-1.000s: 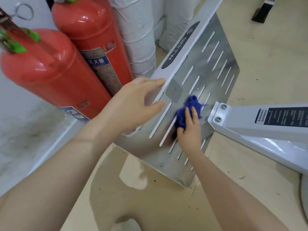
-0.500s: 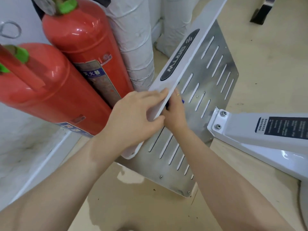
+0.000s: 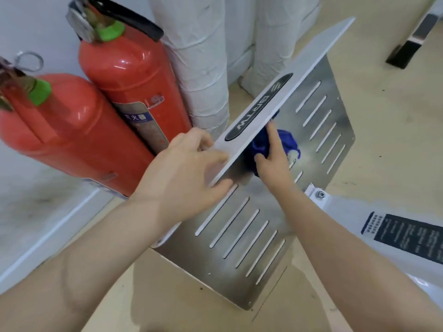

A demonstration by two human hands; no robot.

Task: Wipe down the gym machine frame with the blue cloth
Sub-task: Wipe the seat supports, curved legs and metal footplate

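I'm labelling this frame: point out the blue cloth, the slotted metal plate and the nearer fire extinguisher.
blue cloth (image 3: 288,141): head view, bunched fold right of the fingers.
slotted metal plate (image 3: 242,264): head view, bare lower area between slots.
nearer fire extinguisher (image 3: 72,130): head view, red body.

fire extinguishers (image 3: 100,130) crowd left, floor (image 3: 388,116) open right

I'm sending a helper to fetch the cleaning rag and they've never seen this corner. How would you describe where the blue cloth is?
Find the two red fire extinguishers by the wall; just right of them a slotted metal plate stands under a white frame bar. The blue cloth is bunched against that plate just under the bar's edge, pressed by the right hand. It is the only blue, soft thing there.
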